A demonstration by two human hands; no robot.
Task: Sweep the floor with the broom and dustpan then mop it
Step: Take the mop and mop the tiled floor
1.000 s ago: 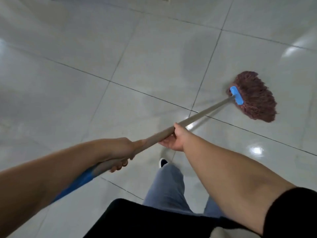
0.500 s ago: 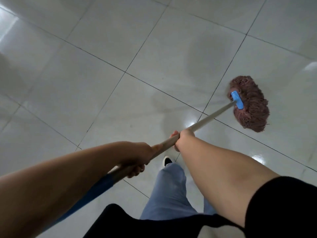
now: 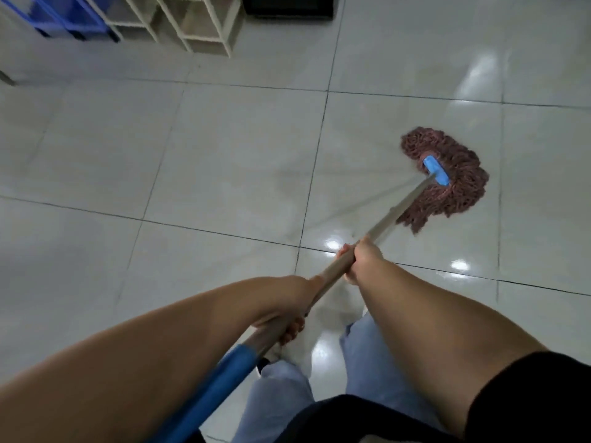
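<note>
the floor (image 3: 224,155) shines wet near the feet, so a slip is the likeliest trouble. the mop (image 3: 447,180) lies flat, far right. left hand (image 3: 281,302) and right hand (image 3: 361,260), slightly apart, both clamp its handle; a wide swing could hit the far shelf (image 3: 204,24).

Ahead of the hands the floor tiles (image 3: 224,148) gleam glossy and smooth, with bright glints of light — the mop head (image 3: 454,183) is rough reddish-brown corded yarn clamped in a smooth blue plastic bracket (image 3: 436,170), its shaft (image 3: 396,212) dull, satiny metal, sleeved in matt blue (image 3: 220,382) behind the left hand.
</note>
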